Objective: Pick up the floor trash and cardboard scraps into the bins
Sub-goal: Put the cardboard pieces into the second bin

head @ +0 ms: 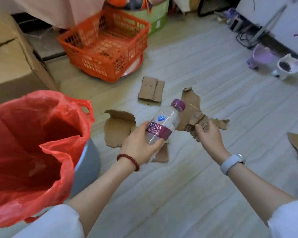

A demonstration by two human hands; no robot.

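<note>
Bottle [163, 125] clamped in our left hand [139, 143], cardboard scrap [199, 123] pinched in our right hand [208, 134]; a loose toss could miss the bin [41, 134] at nine o'clock.

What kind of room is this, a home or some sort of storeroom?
Probably a lived-in room at home, used partly for storage. Large cardboard boxes stand by an orange plastic crate, small cat-shaped pots sit by the wall, and a bin lined with a red bag stands on the pale floor.

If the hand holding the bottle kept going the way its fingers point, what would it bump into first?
Probably the torn cardboard scrap behind the soda bottle. The left hand points up and right, toward that scrap on the floor. Depth is unclear; it might pass above it.
</note>
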